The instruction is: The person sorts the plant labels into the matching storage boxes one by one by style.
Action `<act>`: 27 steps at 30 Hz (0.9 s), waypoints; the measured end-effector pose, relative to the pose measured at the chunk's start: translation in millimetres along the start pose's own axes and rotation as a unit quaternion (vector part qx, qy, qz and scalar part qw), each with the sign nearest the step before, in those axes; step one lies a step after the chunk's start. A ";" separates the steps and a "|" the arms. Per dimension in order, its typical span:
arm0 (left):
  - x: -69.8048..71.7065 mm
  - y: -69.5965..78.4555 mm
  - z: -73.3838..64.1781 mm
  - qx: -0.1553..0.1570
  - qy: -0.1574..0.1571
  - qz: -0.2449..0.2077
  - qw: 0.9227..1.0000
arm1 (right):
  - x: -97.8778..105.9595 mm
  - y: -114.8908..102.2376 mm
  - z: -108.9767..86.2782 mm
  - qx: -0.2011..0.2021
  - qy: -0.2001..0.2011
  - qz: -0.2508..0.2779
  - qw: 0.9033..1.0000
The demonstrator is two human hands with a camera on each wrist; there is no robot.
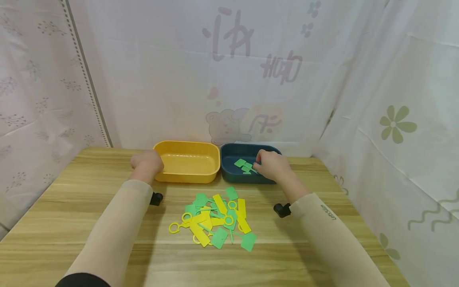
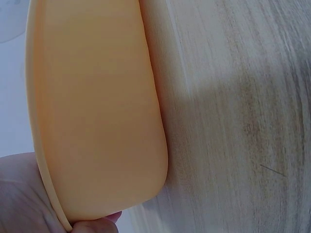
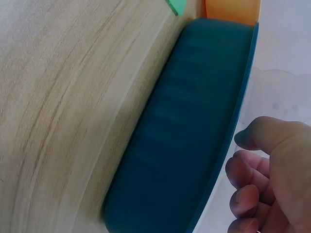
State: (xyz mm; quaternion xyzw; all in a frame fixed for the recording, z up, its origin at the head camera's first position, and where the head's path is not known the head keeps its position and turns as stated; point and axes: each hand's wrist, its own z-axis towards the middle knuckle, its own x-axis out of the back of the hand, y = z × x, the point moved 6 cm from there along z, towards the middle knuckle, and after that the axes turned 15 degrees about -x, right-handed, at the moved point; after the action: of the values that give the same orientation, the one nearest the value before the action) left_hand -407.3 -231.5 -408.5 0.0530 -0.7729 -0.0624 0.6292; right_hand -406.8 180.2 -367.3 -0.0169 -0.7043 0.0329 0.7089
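My left hand [image 1: 148, 162] is at the left end of the yellow bin [image 1: 186, 178], gripping its rim. In the left wrist view the rim passes between the palm [image 2: 22, 189] and a finger below the corner. Over the right part of the dark blue bin [image 1: 247, 178] is my right hand [image 1: 273, 164], fingers loosely bent. The right wrist view shows a gap between its thumb [image 3: 265, 132] and index finger, with nothing held. Several green tags [image 1: 240, 162] lie in the blue bin, left of the right hand.
A mixed pile of green tags [image 1: 219, 238] and yellow tags with rings [image 1: 199, 234] lies on the wooden table [image 1: 172, 263] in front of the bins. The bins stand side by side against a printed white curtain [image 1: 161, 79], which also hangs along both sides.
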 end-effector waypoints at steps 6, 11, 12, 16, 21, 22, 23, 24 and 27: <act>-0.4 0.2 0.4 -0.001 0.002 0.000 1.000 | 1.3 -3.6 -3.6 0.002 -0.005 0.002 1.000; -1.1 -1.0 0.8 0.005 -0.005 -0.001 1.000 | 6.2 -15.7 -10.9 0.015 0.003 0.012 1.000; -1.1 -1.0 0.9 0.005 -0.004 -0.002 1.000 | 7.1 -19.1 -12.6 0.018 0.004 0.015 1.000; -0.9 -1.0 0.9 0.004 -0.004 -0.002 1.000 | 9.1 -34.8 -19.2 0.036 0.004 0.026 0.999; -0.9 -0.4 0.4 0.003 -0.004 -0.001 1.000 | 10.7 -56.9 -29.3 0.068 0.009 0.029 0.997; -0.9 -0.3 0.3 0.003 -0.004 0.000 1.000 | 10.9 -61.4 -31.8 0.075 0.009 0.029 0.997; -0.8 -0.1 0.1 0.003 -0.003 0.000 1.000 | 10.9 -65.9 -34.3 0.082 0.007 0.030 0.996; -0.8 0.1 -0.1 0.003 -0.002 0.000 1.000 | 10.5 -70.2 -36.5 0.088 0.006 0.031 0.996; -0.3 0.9 -1.0 0.002 0.000 -0.001 1.000 | 8.0 -83.4 -43.4 0.108 0.003 0.027 0.994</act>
State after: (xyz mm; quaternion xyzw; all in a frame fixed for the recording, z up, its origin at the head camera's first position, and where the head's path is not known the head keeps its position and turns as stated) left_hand -406.2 -230.7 -408.5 0.0548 -0.7730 -0.0610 0.6291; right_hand -361.5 98.6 -353.8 0.0406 -0.6939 0.1280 0.7074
